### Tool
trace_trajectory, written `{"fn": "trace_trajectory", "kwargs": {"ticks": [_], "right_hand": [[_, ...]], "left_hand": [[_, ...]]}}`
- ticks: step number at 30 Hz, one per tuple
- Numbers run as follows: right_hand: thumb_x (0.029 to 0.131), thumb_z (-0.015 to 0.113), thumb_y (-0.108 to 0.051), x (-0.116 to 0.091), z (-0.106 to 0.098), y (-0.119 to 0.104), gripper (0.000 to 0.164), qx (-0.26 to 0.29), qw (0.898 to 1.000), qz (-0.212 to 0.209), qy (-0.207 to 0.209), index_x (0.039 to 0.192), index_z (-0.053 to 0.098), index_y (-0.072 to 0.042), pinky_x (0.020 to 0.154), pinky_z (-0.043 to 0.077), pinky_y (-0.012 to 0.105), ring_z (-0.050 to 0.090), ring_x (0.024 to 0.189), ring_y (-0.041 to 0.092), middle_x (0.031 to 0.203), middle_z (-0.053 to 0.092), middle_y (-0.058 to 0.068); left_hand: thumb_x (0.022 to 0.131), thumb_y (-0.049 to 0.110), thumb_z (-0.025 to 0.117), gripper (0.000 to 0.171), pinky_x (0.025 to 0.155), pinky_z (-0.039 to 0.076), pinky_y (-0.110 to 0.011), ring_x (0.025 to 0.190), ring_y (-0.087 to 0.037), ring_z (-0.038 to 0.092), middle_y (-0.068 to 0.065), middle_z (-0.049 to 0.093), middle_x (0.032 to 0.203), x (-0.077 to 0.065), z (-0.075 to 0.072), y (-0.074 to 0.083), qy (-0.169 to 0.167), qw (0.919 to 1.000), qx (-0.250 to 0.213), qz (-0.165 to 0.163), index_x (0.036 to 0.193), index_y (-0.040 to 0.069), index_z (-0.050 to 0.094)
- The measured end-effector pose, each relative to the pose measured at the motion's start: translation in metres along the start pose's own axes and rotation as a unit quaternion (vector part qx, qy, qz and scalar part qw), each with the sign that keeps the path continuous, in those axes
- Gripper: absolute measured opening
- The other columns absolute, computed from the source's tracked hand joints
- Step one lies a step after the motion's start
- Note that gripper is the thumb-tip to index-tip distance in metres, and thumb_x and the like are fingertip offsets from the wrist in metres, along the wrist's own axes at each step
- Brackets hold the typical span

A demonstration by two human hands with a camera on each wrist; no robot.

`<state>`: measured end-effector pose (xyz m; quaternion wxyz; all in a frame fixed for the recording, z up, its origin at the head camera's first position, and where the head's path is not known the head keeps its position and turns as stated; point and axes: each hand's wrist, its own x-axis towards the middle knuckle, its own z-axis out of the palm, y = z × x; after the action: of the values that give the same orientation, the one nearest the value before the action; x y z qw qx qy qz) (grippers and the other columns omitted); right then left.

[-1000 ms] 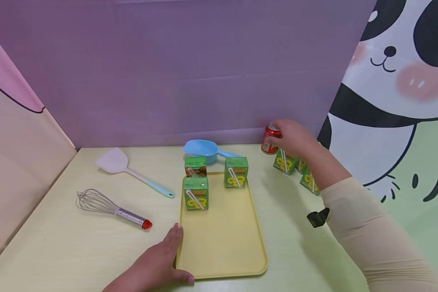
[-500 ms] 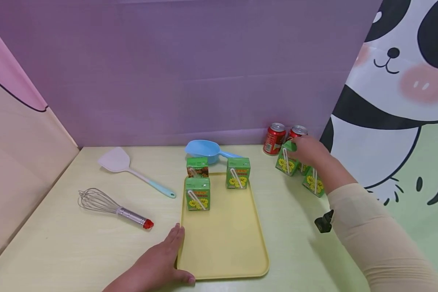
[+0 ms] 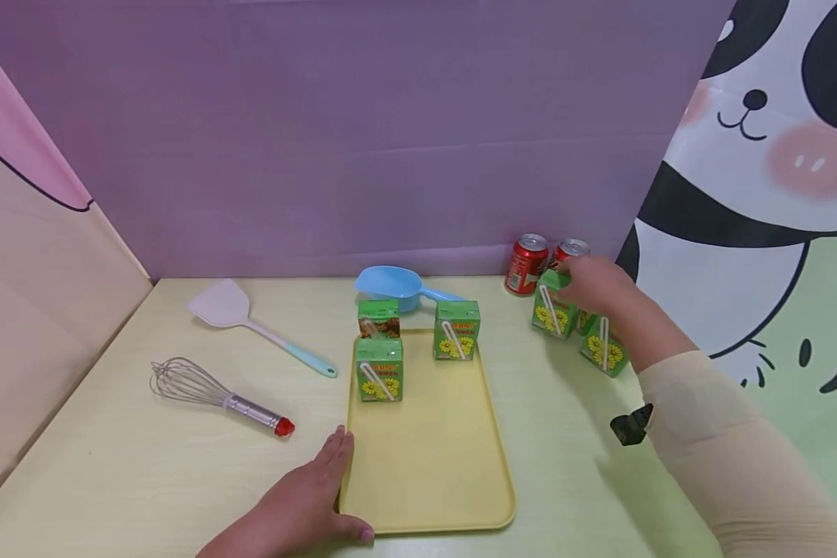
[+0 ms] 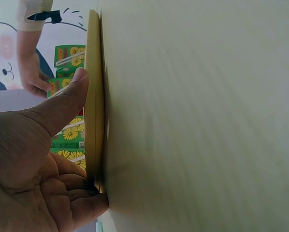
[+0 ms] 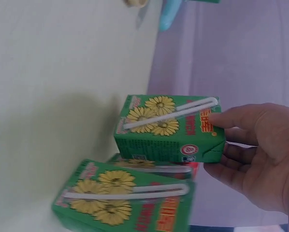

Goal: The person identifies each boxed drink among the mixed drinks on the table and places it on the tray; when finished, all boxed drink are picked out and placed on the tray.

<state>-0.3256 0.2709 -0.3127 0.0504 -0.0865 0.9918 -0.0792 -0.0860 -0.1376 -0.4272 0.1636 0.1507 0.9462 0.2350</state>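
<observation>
My right hand (image 3: pixel 593 284) grips the top of a green drink carton (image 5: pixel 166 128) with yellow flowers and a white straw, thumb on the front and fingers behind. Two similar cartons stand close by: one carton (image 3: pixel 605 346) nearer me, another mostly hidden behind. My left hand (image 3: pixel 300 496) rests at the near left corner of the yellow tray (image 3: pixel 425 465), fingers straight along its side and thumb at the near rim. On the tray's far half are a front-left carton (image 3: pixel 379 370), a back-left carton (image 3: pixel 379 319) with a brown picture, and a right carton (image 3: pixel 456 331).
Two red cans, a left can (image 3: pixel 526 265) and a right can (image 3: pixel 572 249) partly covered by my hand, stand at the back right. A blue scoop (image 3: pixel 390 285) lies behind the tray. Left of it lie a spatula (image 3: pixel 226 304) and a whisk (image 3: pixel 216 394). A purple backdrop (image 3: pixel 321 155) closes the rear.
My right hand has moved from beside the left can to the right and taken hold of a carton, which has shifted slightly rightward. Both cans now show. My left hand has stayed at the tray.
</observation>
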Motion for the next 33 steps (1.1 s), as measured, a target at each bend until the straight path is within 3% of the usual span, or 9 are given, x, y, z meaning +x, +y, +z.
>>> {"fn": "trace_trajectory", "kwargs": {"ticks": [8, 16, 21, 33], "right_hand": [[0.086, 0.073, -0.019, -0.019, -0.017, -0.024, 0.047, -0.011, 0.996, -0.086, 0.001, 0.127, 0.062, 0.0, 0.094, 0.051, 0.054, 0.059, 0.105, 0.033, 0.122, 0.064, 0.019], [0.085, 0.076, -0.021, -0.046, -0.022, -0.056, 0.051, 0.001, 0.992, -0.12, -0.032, 0.132, 0.061, -0.008, 0.093, 0.053, 0.051, 0.051, 0.119, 0.034, 0.131, 0.058, 0.014], [0.084, 0.077, -0.021, -0.058, -0.017, -0.075, 0.053, 0.009, 0.988, -0.153, -0.034, 0.133, 0.06, -0.011, 0.096, 0.051, 0.052, 0.047, 0.126, 0.033, 0.134, 0.057, 0.011], [0.088, 0.071, -0.02, -0.059, 0.018, -0.106, 0.042, 0.013, 0.968, -0.25, -0.033, 0.127, 0.063, -0.009, 0.099, 0.05, 0.043, 0.054, 0.115, 0.023, 0.122, 0.061, 0.005]], "left_hand": [[0.066, 0.064, 0.079, 0.123, 0.109, 0.038, -0.055, 0.144, -0.036, 0.032, -0.019, 0.019, 0.162, 0.0, 0.0, 0.002, -0.008, 0.9999, -0.002, -0.012, 0.154, -0.001, 0.024], [0.065, 0.063, 0.08, 0.123, 0.108, 0.038, -0.056, 0.146, -0.035, 0.029, -0.019, 0.019, 0.162, 0.001, -0.001, 0.003, -0.005, 1.0, -0.002, -0.008, 0.153, -0.002, 0.024], [0.065, 0.063, 0.08, 0.123, 0.11, 0.037, -0.056, 0.146, -0.035, 0.028, -0.018, 0.019, 0.162, 0.001, 0.0, 0.003, -0.01, 0.9998, -0.005, -0.014, 0.154, -0.002, 0.024], [0.065, 0.063, 0.08, 0.124, 0.108, 0.039, -0.056, 0.145, -0.035, 0.031, -0.019, 0.02, 0.162, 0.002, 0.0, 0.002, -0.003, 1.0, -0.002, -0.007, 0.153, -0.003, 0.024]]}}
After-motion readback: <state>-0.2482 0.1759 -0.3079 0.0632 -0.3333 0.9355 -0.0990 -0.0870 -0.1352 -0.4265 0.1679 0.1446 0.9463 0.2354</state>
